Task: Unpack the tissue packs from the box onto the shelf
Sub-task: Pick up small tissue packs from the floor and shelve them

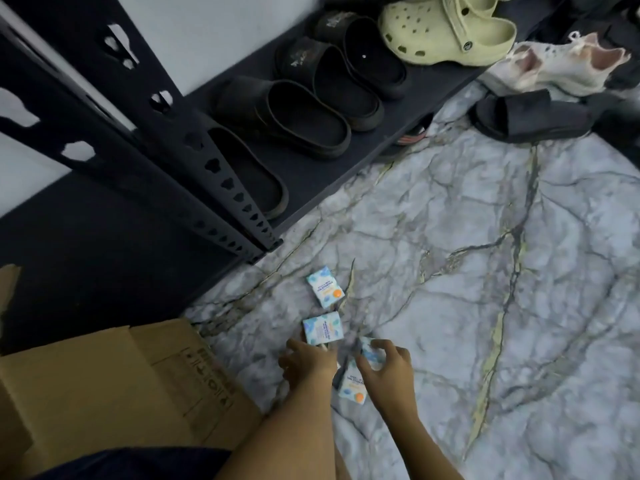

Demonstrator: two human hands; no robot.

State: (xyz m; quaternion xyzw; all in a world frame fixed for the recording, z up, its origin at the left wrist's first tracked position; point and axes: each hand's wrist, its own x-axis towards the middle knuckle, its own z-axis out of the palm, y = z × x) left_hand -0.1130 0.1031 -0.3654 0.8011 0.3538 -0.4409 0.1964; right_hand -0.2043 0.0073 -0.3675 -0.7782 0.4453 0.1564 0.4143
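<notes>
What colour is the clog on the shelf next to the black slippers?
The clog is pale yellowish green, dotted with holes; the head view shows it at the top.

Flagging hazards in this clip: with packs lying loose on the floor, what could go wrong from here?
The right hand curls over one tissue pack while another lies under it; lifting both at once could drop one. Two more packs sit on the marble floor, easy to overlook. The shelf nearby is crowded with slippers.

Box (114, 386): sat on floor (485, 271), left of hands.
Packs (325, 287): lay on floor, right of box, before shelf (311, 168).
Shoes (294, 116): stood in row on shelf.
</notes>
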